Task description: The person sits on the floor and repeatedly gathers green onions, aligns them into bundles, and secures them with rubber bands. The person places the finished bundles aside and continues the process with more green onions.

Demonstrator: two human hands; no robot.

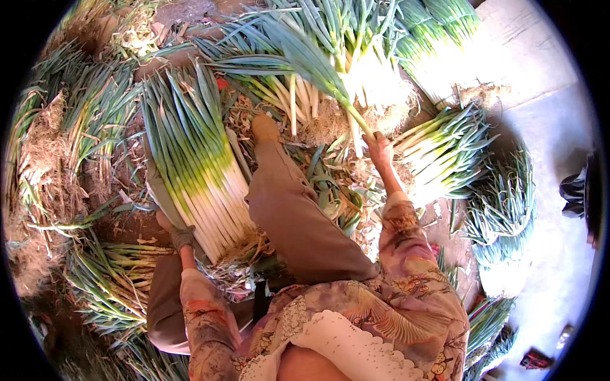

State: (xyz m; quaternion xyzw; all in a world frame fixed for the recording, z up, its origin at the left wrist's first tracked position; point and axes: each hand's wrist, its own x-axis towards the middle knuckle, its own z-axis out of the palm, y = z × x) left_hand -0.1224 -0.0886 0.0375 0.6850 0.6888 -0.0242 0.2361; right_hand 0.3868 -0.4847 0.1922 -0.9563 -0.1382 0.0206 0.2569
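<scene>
My right hand [380, 147] grips the white lower end of a single long green onion [355, 116]. Its broad green leaves reach up and to the left over other stalks. My left hand [183, 237], in what looks like a dark glove, rests at the lower left side of a neat row of green onions [205, 171]. Whether its fingers hold anything is unclear. The row lies between my legs, leaves away from me, white shanks and roots towards me. A greenish strip [164, 190] runs along the row's left side.
Loose green onions [305, 95] with bushy roots lie ahead. Piles [441, 147] and tied bundles [429, 43] stand to the right, beside a brightly lit floor [557, 128]. More onions [102, 105] lie at left. Dry peelings [333, 190] litter the ground near my right leg [305, 219].
</scene>
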